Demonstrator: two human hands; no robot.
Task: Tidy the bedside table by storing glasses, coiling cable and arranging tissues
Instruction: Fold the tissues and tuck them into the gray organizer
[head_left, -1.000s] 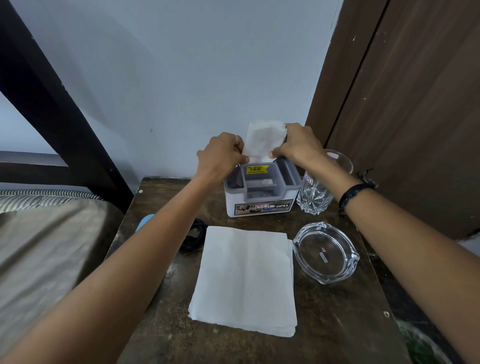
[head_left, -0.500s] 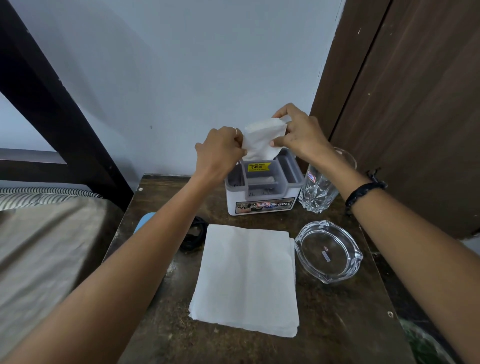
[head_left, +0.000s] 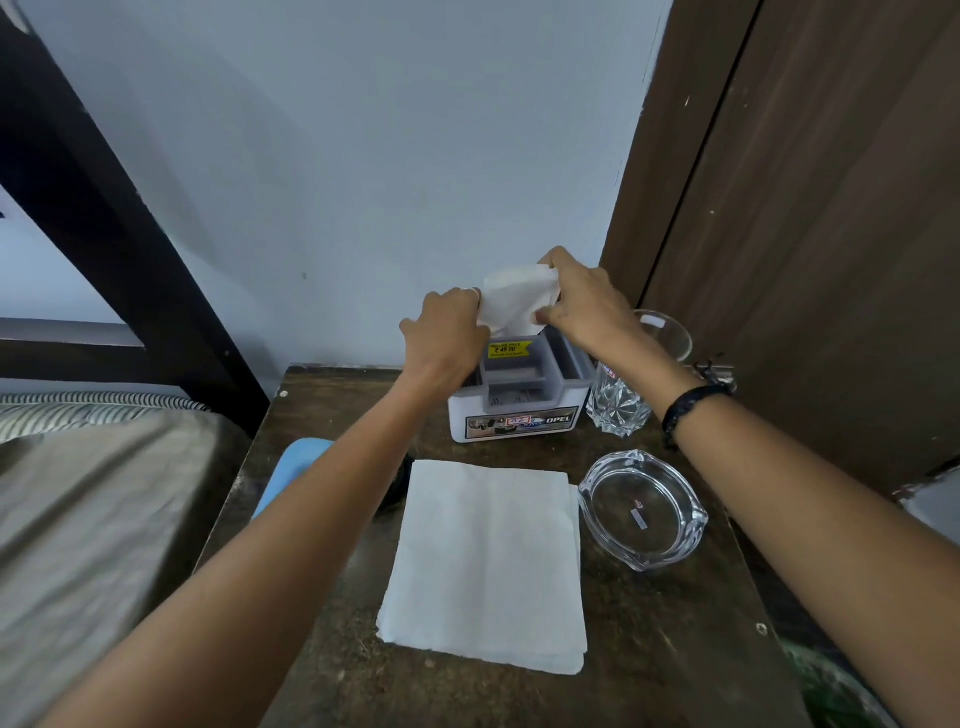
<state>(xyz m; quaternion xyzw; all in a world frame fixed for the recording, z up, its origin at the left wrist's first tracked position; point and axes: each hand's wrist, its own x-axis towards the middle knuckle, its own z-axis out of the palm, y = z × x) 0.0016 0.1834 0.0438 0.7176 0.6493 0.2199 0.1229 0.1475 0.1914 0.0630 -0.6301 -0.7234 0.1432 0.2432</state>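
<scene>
A folded white tissue (head_left: 517, 304) is pinched between my left hand (head_left: 447, 332) and my right hand (head_left: 582, 299), just above the rear of a white and grey plastic holder (head_left: 519, 410) at the back of the dark wooden bedside table (head_left: 675, 649). A flat stack of white tissues (head_left: 488, 566) lies in the middle of the table. A blue case (head_left: 291, 473) shows at the left edge, partly hidden by my left forearm. Something black (head_left: 397, 486), perhaps the cable, peeks out from under that forearm.
A cut-glass tumbler (head_left: 623, 405) stands right of the holder, and a clear glass ashtray (head_left: 641, 509) sits in front of it. A bed with a beige cover (head_left: 93, 519) adjoins the table's left side. A brown wooden door (head_left: 805, 234) stands on the right.
Both hands have dropped slightly with the tissue, bringing its lower edge back down to the holder's top. The tissue looks more gathered between the fingers.
</scene>
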